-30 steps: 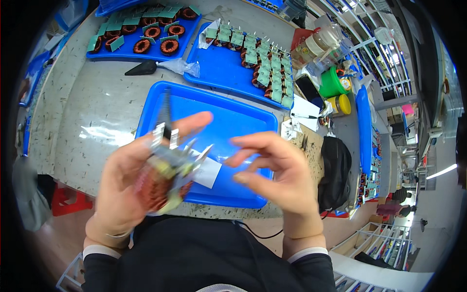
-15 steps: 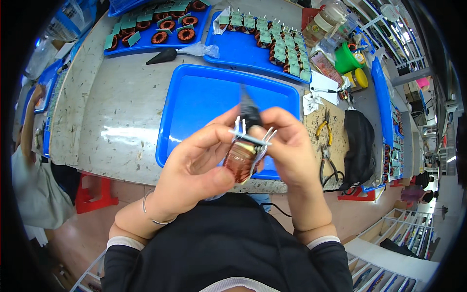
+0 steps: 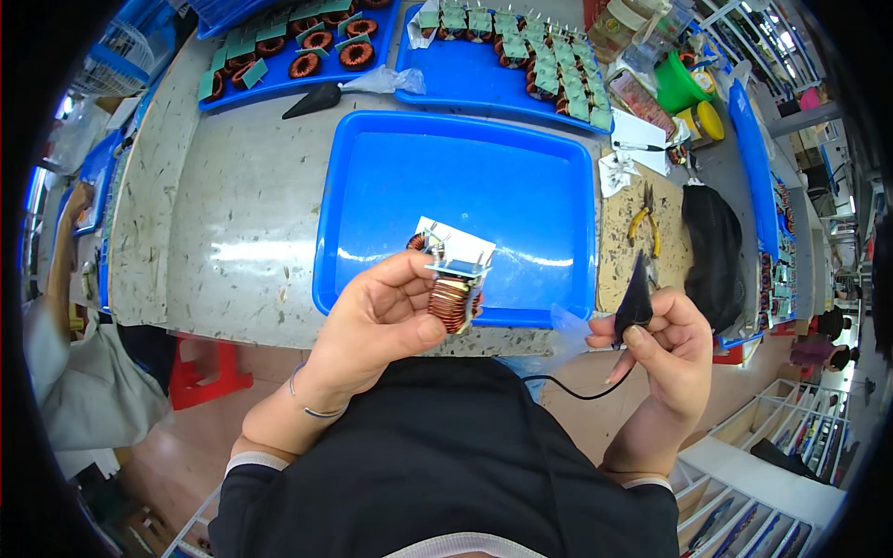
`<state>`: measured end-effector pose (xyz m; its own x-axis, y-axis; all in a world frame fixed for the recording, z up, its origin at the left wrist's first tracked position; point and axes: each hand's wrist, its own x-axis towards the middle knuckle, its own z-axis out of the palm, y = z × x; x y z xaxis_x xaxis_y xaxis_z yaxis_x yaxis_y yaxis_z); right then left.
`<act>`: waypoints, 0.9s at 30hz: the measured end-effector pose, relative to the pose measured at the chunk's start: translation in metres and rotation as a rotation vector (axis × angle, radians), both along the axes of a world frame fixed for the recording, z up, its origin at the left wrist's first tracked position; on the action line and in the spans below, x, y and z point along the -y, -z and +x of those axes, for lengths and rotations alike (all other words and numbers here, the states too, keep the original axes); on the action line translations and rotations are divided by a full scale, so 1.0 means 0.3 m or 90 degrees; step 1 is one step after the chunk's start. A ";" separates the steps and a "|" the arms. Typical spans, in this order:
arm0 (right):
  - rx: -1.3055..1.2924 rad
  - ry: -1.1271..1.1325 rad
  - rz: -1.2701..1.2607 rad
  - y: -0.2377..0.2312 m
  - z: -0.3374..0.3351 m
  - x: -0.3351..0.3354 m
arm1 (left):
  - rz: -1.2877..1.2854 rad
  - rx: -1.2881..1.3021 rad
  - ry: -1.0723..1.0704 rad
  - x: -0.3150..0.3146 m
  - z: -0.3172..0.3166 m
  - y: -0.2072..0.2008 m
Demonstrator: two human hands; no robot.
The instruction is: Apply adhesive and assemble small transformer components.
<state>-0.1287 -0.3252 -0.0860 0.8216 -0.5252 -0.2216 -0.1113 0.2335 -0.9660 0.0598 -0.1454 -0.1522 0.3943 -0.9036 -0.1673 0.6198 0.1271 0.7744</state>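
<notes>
Holding: my left hand [image 3: 391,312] is clenched around a copper-wound coil [image 3: 451,299] with a small pale base plate on top, just above the near rim of the empty blue tray [image 3: 372,186].
Right hand: my right hand [image 3: 665,339] pinches a black pointed tool [image 3: 636,296] between thumb and fingers, well apart from the coil; a thin black cord hangs from it.
Doing it well: I judge the coil should be kept steady and turned so its pins face me, with the tool tip brought in slowly rather than jabbed.
Trays: three blue trays on the table [image 3: 242,214] before me, one empty near me and two loaded at the far edge.
Far left tray [image 3: 279,79]: about six bare coils that I can count, with green plates beside them.
Far right tray [image 3: 465,74]: finished pieces in rows, too many and too small to count surely.
Pliers [image 3: 644,219]: one yellow-handled pair, on the right.
Cups: one green cup [image 3: 679,86].
</notes>
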 end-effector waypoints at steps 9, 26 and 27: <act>0.017 0.059 0.078 0.104 0.090 -0.136 | 0.064 -0.012 0.016 0.016 -0.004 0.044; -0.067 0.117 -0.337 0.005 0.039 -0.101 | 0.030 -0.046 0.071 0.016 0.026 0.058; -0.068 0.119 -0.338 0.006 0.046 -0.109 | 0.020 -0.083 0.082 0.020 0.025 0.053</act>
<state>-0.1149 -0.2924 -0.0880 0.6914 -0.7216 0.0351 -0.2187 -0.2553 -0.9418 0.0673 -0.1514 -0.1681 0.2496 -0.9384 -0.2389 0.7246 0.0174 0.6889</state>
